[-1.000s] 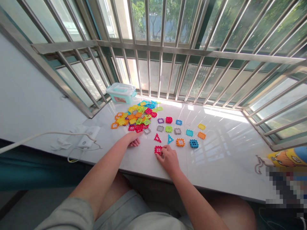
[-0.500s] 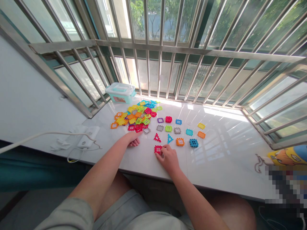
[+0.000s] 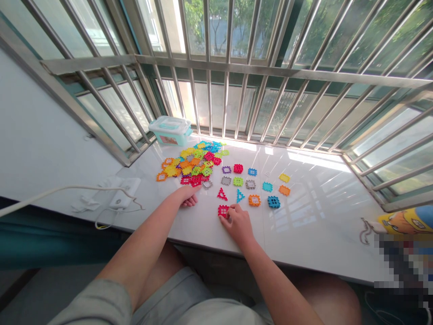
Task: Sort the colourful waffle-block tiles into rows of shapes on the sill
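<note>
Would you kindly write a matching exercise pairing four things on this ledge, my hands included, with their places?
1. Box
2. Right hand
3. Power strip
4. Left hand

A. At a red square
B. Just in front of the pile
C. Behind the pile, near the bars
D. Near a white cable

Pairs: 1-C, 2-A, 3-D, 4-B

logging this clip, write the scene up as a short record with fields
right hand: grip on a red square window tile, at its right edge
left hand: curled, beside the tile pile; grip contents unclear
triangles: red triangular tile, blue triangular tile, both beyond that square
container: lidded teal storage box, beyond the pile
surface: glossy white counter
</note>
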The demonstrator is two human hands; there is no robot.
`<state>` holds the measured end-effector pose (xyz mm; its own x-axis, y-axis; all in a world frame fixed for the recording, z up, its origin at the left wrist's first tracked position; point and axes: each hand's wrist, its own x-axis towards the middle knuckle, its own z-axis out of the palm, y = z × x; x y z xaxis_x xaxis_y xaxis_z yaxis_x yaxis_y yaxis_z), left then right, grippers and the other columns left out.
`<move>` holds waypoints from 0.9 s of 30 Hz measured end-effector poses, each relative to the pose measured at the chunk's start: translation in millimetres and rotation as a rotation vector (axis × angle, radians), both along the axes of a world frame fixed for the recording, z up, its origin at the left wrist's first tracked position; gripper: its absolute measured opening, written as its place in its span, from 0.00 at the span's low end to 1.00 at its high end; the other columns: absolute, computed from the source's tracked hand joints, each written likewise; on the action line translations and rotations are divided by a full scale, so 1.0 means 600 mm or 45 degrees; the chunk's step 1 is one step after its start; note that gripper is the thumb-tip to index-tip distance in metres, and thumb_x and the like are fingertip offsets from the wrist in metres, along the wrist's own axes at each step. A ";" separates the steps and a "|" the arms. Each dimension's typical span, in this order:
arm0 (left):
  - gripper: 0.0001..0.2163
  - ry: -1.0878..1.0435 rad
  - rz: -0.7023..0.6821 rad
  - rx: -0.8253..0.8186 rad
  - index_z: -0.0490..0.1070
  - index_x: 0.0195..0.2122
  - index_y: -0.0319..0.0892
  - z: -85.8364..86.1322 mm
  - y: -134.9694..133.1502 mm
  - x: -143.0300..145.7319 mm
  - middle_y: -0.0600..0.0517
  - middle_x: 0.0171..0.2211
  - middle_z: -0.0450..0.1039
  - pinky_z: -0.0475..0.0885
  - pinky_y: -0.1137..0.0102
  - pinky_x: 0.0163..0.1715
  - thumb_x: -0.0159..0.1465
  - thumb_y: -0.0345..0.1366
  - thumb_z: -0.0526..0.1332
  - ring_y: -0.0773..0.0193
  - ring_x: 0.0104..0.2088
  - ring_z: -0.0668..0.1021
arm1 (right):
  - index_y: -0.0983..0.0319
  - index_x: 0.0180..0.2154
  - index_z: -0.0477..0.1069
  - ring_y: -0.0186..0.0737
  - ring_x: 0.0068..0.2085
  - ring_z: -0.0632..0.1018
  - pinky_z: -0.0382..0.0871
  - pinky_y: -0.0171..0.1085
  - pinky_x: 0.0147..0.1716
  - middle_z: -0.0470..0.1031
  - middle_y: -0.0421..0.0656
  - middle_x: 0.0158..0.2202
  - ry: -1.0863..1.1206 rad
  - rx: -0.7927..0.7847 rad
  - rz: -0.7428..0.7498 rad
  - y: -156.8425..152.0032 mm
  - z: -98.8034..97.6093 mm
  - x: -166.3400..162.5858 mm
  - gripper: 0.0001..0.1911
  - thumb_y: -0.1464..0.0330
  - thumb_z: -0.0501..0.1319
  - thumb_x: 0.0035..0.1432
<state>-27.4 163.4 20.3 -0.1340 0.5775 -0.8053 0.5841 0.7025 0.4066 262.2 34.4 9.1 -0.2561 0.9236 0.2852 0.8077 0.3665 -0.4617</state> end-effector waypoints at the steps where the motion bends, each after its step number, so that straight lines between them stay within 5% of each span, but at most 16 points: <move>1: 0.40 0.001 0.000 0.004 0.76 0.26 0.39 0.001 -0.001 0.001 0.38 0.29 0.80 0.64 0.72 0.16 0.56 0.77 0.50 0.64 0.20 0.75 | 0.59 0.31 0.71 0.40 0.43 0.76 0.60 0.38 0.41 0.74 0.44 0.46 0.000 -0.001 0.000 0.000 -0.001 0.000 0.14 0.59 0.66 0.65; 27: 0.39 0.016 0.035 0.009 0.76 0.25 0.39 0.013 -0.006 0.008 0.39 0.27 0.79 0.64 0.72 0.16 0.57 0.75 0.51 0.62 0.20 0.76 | 0.59 0.31 0.71 0.40 0.43 0.76 0.60 0.38 0.42 0.74 0.45 0.45 0.023 -0.001 0.004 -0.002 -0.003 0.002 0.15 0.57 0.65 0.66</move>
